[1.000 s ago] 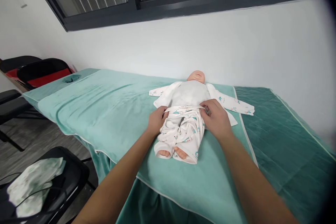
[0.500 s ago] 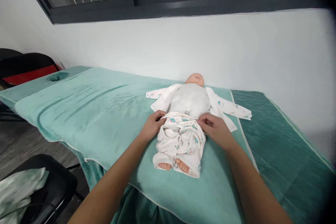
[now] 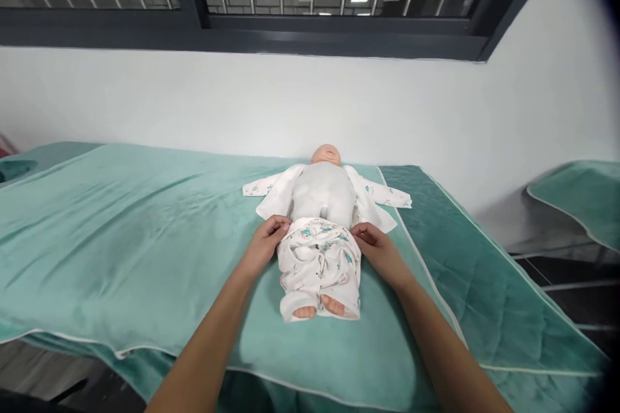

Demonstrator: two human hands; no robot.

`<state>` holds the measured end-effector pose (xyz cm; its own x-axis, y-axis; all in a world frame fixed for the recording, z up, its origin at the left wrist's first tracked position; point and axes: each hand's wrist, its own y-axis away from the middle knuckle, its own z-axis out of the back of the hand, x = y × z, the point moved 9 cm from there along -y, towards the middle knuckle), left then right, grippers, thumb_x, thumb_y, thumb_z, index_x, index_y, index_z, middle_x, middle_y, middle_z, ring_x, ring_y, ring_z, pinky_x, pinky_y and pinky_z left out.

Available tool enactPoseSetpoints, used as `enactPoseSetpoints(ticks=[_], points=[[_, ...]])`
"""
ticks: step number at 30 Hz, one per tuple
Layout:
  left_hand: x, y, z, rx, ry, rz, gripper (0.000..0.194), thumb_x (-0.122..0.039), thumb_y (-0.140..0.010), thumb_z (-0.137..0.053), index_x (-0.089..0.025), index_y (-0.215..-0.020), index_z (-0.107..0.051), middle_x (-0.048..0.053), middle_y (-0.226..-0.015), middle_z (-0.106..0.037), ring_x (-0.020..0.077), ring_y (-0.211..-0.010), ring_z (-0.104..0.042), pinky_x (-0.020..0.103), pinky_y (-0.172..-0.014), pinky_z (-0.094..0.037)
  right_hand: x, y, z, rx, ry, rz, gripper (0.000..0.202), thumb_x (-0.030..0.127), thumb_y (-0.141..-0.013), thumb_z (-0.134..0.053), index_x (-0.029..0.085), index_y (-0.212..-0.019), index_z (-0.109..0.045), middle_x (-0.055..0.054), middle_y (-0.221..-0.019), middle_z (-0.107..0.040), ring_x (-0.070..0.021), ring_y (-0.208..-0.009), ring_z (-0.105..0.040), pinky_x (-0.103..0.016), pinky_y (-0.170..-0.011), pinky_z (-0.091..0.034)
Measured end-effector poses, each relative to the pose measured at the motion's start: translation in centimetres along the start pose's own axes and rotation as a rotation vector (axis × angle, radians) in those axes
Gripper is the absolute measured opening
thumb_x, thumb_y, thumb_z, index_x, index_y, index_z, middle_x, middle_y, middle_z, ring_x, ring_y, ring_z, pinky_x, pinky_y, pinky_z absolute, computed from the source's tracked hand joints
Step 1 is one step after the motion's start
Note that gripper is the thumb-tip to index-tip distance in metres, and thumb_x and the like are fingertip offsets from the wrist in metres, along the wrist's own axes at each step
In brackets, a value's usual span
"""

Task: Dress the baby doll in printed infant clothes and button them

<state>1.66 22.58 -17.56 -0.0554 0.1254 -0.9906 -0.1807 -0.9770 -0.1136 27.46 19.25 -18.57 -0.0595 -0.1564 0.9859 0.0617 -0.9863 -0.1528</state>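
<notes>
The doll is lying at frame centre, wearing pants; the left hand and right hand are pinching opposite sides of the waistband, fingertips together on cloth, presumably for spreading it evenly.

rumpled patterned pants on supine doll

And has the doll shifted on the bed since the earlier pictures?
No, not visibly: the doll lies as before against the pale sheet edge, the picture-right sleeve crossing it; the camera view has swung.
</notes>
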Motion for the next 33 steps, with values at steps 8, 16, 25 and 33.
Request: enactPoseSetpoints(ticks=[8, 16, 25, 33], points=[[-0.3, 0.5, -0.4, 0.331, 0.08, 0.099, 0.027, -0.035, -0.079, -0.073, -0.019, -0.097, -0.063, 0.002, -0.09, -0.06, 0.0137, -0.085, -0.053, 0.024, -0.076, -0.039, 0.6, 1.8, -1.9, 0.297, 0.008, -0.096, 0.025, 0.039, -0.081, -0.073, 0.019, -0.091, -0.062, -0.001, -0.091, -0.063, -0.0157, -0.084, -0.056, -0.029, -0.077, -0.044], [-0.4, 0.7, -0.9, 0.51, 0.073, 0.152, 0.024, -0.022, -0.073, -0.074, -0.018, -0.091, -0.059, -0.001, -0.087, -0.053, 0.0116, -0.082, -0.048, 0.023, -0.072, -0.036, 0.7, 2.0, -2.0, 0.316, 0.052, -0.094, 0.025, 0.038, -0.082, -0.072, 0.019, -0.095, -0.063, -0.004, -0.097, -0.064, -0.0181, -0.091, -0.056, -0.032, -0.083, -0.044], [-0.3, 0.8, -1.4, 0.479, -0.053, 0.144, 0.019, -0.029, -0.077, -0.067, -0.018, -0.085, -0.054, -0.005, -0.074, -0.046, 0.0093, -0.067, -0.04, 0.023, -0.06, -0.028, 0.3, 1.0, -0.8, 0.078, 0.152, 0.007, 0.029, 0.043, -0.081, -0.069, 0.021, -0.081, -0.051, 0.003, -0.074, -0.051, -0.0121, -0.067, -0.044, -0.025, -0.061, -0.036], [0.1, -0.6, -1.0, 0.195, -0.168, 0.14, 0.023, -0.039, -0.075, -0.065, -0.018, -0.08, -0.055, -0.007, -0.059, -0.042, 0.0086, -0.055, -0.036, 0.023, -0.052, -0.023, 2.2, 0.3, 2.9, -0.431, 0.406, 0.14, 0.018, 0.038, -0.083, -0.059, 0.024, -0.089, -0.049, 0.006, -0.061, -0.049, -0.0143, -0.056, -0.042, -0.028, -0.057, -0.034]])
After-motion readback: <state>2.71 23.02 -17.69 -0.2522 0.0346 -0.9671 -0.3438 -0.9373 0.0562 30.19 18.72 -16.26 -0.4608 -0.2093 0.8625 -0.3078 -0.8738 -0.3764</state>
